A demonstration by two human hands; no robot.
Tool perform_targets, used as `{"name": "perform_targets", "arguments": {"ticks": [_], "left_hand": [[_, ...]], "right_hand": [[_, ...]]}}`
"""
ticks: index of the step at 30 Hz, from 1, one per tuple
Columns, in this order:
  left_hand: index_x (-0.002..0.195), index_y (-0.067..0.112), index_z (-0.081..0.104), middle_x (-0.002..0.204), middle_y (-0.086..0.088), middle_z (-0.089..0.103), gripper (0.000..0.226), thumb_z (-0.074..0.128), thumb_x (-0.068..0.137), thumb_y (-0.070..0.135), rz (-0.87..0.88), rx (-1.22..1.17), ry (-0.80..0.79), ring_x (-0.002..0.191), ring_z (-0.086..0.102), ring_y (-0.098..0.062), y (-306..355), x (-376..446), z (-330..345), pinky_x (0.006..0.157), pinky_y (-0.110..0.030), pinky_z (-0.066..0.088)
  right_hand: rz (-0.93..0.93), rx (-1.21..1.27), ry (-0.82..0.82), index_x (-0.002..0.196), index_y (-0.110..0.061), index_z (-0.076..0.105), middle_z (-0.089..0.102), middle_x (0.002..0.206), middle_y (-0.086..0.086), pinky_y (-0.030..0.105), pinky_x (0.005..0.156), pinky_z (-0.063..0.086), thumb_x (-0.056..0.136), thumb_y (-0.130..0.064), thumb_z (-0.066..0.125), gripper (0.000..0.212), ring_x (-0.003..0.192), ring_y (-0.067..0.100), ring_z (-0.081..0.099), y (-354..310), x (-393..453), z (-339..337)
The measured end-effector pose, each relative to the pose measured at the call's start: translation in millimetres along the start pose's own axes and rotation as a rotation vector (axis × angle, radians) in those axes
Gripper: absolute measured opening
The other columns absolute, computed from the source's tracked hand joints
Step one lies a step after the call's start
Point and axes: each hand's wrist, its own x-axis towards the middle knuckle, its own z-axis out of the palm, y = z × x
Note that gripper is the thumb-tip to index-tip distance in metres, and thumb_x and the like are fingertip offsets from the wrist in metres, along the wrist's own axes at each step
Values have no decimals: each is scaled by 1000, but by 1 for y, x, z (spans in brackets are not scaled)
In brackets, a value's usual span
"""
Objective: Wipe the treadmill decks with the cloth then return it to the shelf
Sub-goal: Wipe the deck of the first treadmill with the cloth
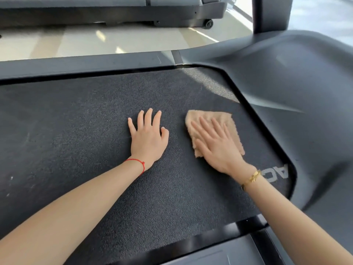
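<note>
A dark textured treadmill deck [80,131] fills most of the view. On its right part lies a folded tan cloth [227,119]. My right hand [215,144] lies flat on the cloth, fingers straight and spread, pressing it onto the belt. My left hand [148,136] rests palm down on the bare belt just left of the cloth, fingers spread, holding nothing. The shelf is not in view.
The grey motor cover [298,88] rises at the right, with an upright post [271,14] behind it. Grey side rails [76,64] border the belt. A second treadmill [114,14] stands across a strip of light floor [114,41].
</note>
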Motion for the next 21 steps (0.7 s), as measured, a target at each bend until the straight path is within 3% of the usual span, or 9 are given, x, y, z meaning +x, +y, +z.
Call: {"name": "perform_targets", "arguments": {"ticks": [3,5,10,13,21], "left_hand": [[152,21,33,160,-6,27,55,36,99,34,4,3,0,148,20,-28,0,-1,0,118,-60,9],[152,21,31,160,-5,26,55,35,99,34,8,0,-5,148,18,-28,-1,-1,-1,119,-60,8],[152,20,32,160,-6,26,55,36,100,33,6,-24,-7,148,18,-28,0,-2,-2,119,-59,8],[152,19,33,160,-7,26,54,37,99,33,4,-30,-10,148,18,-29,1,-2,-3,119,-60,8],[152,18,34,159,-8,28,54,37,100,32,17,-31,5,148,20,-30,-3,-2,-1,119,-60,9]], "right_hand": [[-174,-31,-19,153,-45,7,0,162,-17,41,122,-6,103,-49,20,52,151,17,-9,-12,-40,8],[-181,-3,-19,152,-45,10,2,162,-19,37,122,-6,102,-50,22,51,150,13,-8,-1,-50,6],[219,37,69,152,-43,16,7,163,-12,42,122,-3,102,-48,28,52,151,20,-2,38,-31,-5],[313,-7,76,153,-43,11,4,163,-11,47,121,-4,102,-48,23,52,151,22,-6,27,-31,-2],[-49,-4,-43,152,-46,4,-4,161,-19,44,122,-4,101,-52,18,53,150,17,-11,-29,-124,9]]}}
